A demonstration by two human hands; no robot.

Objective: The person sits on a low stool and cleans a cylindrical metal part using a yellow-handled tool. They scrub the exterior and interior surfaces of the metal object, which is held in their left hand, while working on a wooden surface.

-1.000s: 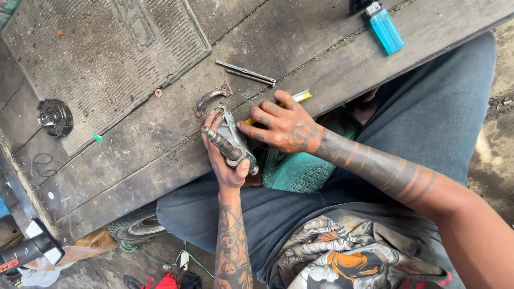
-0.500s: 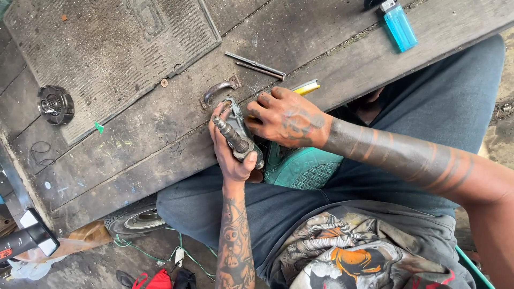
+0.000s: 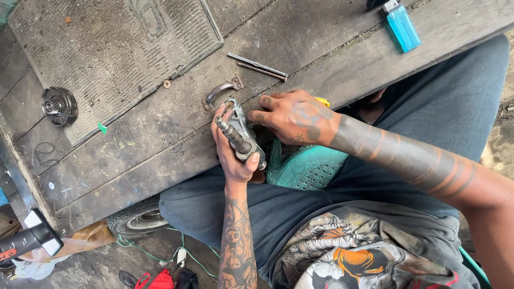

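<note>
Grey, greasy metal fills the left hand (image 3: 235,155): a small machine part with a threaded shaft (image 3: 239,136), gripped from beneath with the thumb up its left side and the shaft pointing toward ten o'clock. It is held just over the near edge of the wooden bench (image 3: 321,48), above the person's lap. The right hand (image 3: 297,116) comes in from three o'clock, fingers curled and their tips touching the upper end of the part; a yellow-handled tool (image 3: 322,100) peeks out behind the knuckles, though I cannot tell how firmly it is held.

Just past the part, at twelve o'clock from it, a curved metal bracket (image 3: 222,90) lies on the bench, and two thin steel rods (image 3: 258,65) lie side by side a bit farther, toward one o'clock. A blue lighter (image 3: 402,27) sits well apart at two o'clock. A ribbed rubber mat (image 3: 107,48) covers the bench at eleven o'clock, with a round toothed hub (image 3: 59,106) beside its lower-left corner. A teal shoe (image 3: 305,166) rests just below the right hand.
</note>
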